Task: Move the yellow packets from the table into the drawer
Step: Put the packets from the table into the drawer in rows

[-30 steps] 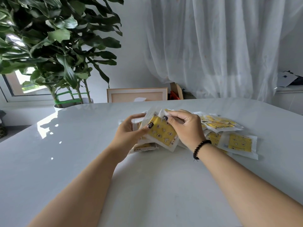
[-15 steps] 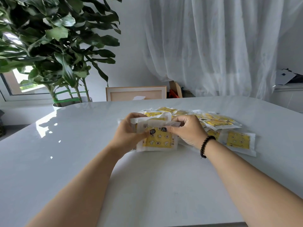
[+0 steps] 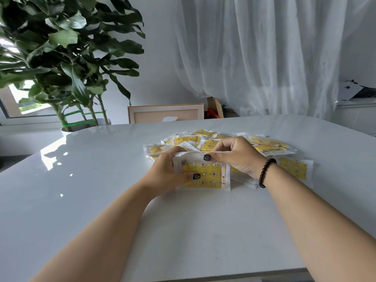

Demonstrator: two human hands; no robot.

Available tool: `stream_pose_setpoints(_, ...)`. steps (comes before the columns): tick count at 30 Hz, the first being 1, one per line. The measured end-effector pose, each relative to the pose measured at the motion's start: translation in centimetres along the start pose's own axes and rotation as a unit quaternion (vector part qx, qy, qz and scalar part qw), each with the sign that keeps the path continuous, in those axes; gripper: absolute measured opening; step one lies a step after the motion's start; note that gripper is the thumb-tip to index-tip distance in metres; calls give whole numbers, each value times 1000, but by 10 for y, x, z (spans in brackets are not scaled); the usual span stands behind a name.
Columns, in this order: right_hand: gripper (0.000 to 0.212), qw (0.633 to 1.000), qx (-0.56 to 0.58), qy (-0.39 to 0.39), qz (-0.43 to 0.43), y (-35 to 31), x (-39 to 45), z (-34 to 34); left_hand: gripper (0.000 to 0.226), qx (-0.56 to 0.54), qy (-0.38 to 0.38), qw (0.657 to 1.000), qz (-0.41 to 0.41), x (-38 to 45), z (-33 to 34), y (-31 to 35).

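Note:
Several yellow packets (image 3: 268, 146) in clear wrap lie in a loose pile on the white table (image 3: 101, 190). Both hands hold a small upright stack of packets (image 3: 205, 176) standing on its lower edge at the pile's near side. My left hand (image 3: 164, 171) grips the stack's left end, thumb on its front face. My right hand (image 3: 238, 155) pinches its top edge from the right, thumb in front, a dark bead bracelet on the wrist. One more packet (image 3: 294, 167) lies flat to the right. No drawer is in view.
A large potted plant (image 3: 61, 58) stands beyond the table's far left corner. A framed board (image 3: 165, 113) leans behind the far edge. White curtains (image 3: 254, 58) hang at the back, and a low shelf (image 3: 356, 102) stands at the right.
The packet my right hand held tilted in the air has come down against the stack. The stack now stands upright on the table with both hands closed around it.

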State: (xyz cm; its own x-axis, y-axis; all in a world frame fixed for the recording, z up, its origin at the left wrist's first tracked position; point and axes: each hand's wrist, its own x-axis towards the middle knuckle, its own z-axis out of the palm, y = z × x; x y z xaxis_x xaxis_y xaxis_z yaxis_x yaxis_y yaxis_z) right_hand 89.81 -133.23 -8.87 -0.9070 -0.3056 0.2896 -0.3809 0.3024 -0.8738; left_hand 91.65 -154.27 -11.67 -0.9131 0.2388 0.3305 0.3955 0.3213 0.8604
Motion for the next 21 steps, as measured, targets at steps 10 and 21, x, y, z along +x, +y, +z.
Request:
stream_pose_setpoints(10, 16, 997, -50, -60, 22, 6, 0, 0, 44, 10, -30, 999, -43, 0, -4, -8)
stream_pose_setpoints(21, 7, 962, -113, 250, -9, 24, 8, -11, 28, -353, 256, 898, -57, 5, -37, 2)
